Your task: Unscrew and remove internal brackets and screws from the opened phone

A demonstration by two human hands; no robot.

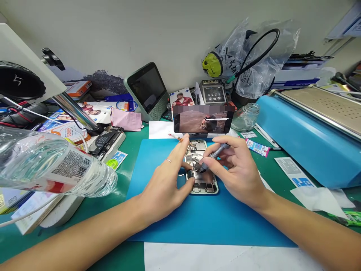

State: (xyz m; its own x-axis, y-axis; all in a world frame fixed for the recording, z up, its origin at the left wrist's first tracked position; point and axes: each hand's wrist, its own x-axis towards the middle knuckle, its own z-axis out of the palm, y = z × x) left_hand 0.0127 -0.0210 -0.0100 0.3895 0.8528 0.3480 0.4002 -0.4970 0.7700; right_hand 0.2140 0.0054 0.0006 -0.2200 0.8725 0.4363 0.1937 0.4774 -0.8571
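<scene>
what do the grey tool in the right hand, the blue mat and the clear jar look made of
Grey tool: probably metal with a satin finish, judging by the soft sheen on its barrel, though plastic is possible.
Blue mat: likely rubber or silicone, matte; its colour is even, with little shine.
Clear jar: most likely glass, glossy, see-through with bright highlights.

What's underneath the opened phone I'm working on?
The opened phone lies on a blue mat, which shows beside it. The mat directly beneath is covered, and your left hand hides part of the phone's left edge.
</scene>
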